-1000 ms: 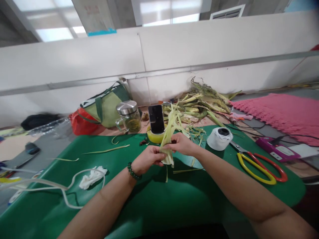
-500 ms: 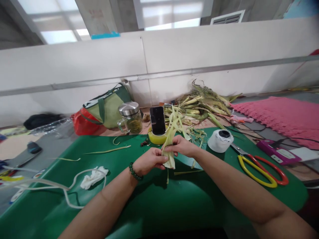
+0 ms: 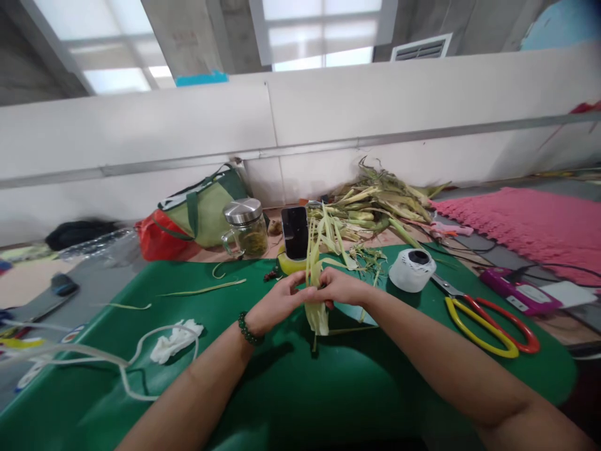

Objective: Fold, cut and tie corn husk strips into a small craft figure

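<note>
Crumpled white tissue (image 3: 174, 342) lay on the smooth green desk (image 3: 300, 394); over its middle, the left hand (image 3: 277, 305) and right hand (image 3: 346, 289) pinched papery husk strips (image 3: 318, 321); rightward sat a squat white roll (image 3: 409, 274), loop-handled scissors (image 3: 452, 290), a purple box (image 3: 519, 293), label (image 3: 532, 289) unreadable.

The green mat (image 3: 328, 388) bears scissors (image 3: 481, 312), tissue (image 3: 176, 341) (crumpled) and a roll (image 3: 412, 275).

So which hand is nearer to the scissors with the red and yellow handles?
The right hand: it is to the left of the scissors, apart from them. The left hand is farther left, across the pale leaf strips.
</note>
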Demonstrator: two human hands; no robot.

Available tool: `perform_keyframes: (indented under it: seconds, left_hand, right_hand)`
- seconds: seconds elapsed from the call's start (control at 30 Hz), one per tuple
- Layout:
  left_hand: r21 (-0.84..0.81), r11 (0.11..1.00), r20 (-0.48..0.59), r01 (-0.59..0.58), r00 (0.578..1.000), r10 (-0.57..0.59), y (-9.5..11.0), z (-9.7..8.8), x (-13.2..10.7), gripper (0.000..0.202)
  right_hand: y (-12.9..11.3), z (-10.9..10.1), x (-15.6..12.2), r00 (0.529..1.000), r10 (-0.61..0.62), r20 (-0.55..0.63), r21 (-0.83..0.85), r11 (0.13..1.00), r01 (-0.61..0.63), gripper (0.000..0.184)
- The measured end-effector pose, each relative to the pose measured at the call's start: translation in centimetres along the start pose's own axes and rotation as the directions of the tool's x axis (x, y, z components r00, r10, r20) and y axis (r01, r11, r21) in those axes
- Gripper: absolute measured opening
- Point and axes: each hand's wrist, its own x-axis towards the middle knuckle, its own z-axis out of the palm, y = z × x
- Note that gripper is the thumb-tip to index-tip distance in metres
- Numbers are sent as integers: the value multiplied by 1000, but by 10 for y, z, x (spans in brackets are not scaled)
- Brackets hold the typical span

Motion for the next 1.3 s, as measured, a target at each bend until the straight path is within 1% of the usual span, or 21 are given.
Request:
perform_keyframes:
  seconds: [0.1,0.2,0.33,0.4,0.5,0.57,0.6,0.67,0.7,0.77,0.8,0.87,0.97,1.03,1.1,1.17,1.3]
  left_hand:
    - [-99,995,-14,-9,1000,8,-3,5,2,38]
    - [-183,983,-45,24,998,-33,-5,7,2,37]
    - [-159,986,22,56,998,-53,-3,4,1,36]
    - [-167,985,29,53,998,-48,-1,4,0,38]
    - [-196,980,30,32,999,-26,3,7,-1,33]
    - [-223,974,61,30,998,-17,4,10,-2,31]
    - [-239,970,81,36,997,-18,4,12,-2,31]
    - [-263,964,106,42,994,-14,0,14,-2,32]
    - [-273,961,102,38,995,-10,-2,14,-1,32]
    - [-294,956,52,9,999,6,-7,14,-1,28]
    - [-303,953,25,-5,1000,13,-8,13,-1,27]
    - [-310,951,10,-10,1000,14,-9,14,-1,26]
    - [-276,961,64,9,998,9,-5,17,-2,29]
    - [-269,963,76,27,997,-7,-2,20,-3,31]
    - [-292,955,56,45,998,-30,-1,21,-4,32]
    - [-310,950,0,27,1000,-28,-1,20,-5,27]
    - [-275,956,-175,-100,983,52,0,13,-8,10]
  right_hand:
    - [1,6,2,999,22,36,71,997,-25,18]
    - [1,8,4,998,24,50,96,995,-28,16]
    - [2,8,3,997,15,76,76,997,-21,13]
    - [3,8,2,996,9,86,87,996,-17,14]
    - [1,9,0,994,-18,109,115,993,5,24]
    - [-3,9,-2,990,-41,131,121,992,25,33]
    - [-5,8,-2,989,-48,138,114,993,32,34]
    - [-8,8,-4,989,-61,138,105,993,46,30]
    - [-9,8,-4,989,-67,133,105,993,53,26]
    - [-8,8,-4,989,-75,124,114,992,61,16]
    - [-7,7,-3,990,-76,121,123,991,61,15]
    - [-4,8,-2,990,-70,123,137,989,53,17]
    - [0,8,0,986,-64,156,142,989,41,22]
    - [1,9,1,982,-64,175,135,990,40,23]
    - [2,10,1,979,-68,190,134,990,42,21]
    - [3,10,1,978,-72,197,133,990,47,22]
    - [7,9,2,981,-60,185,44,998,53,26]
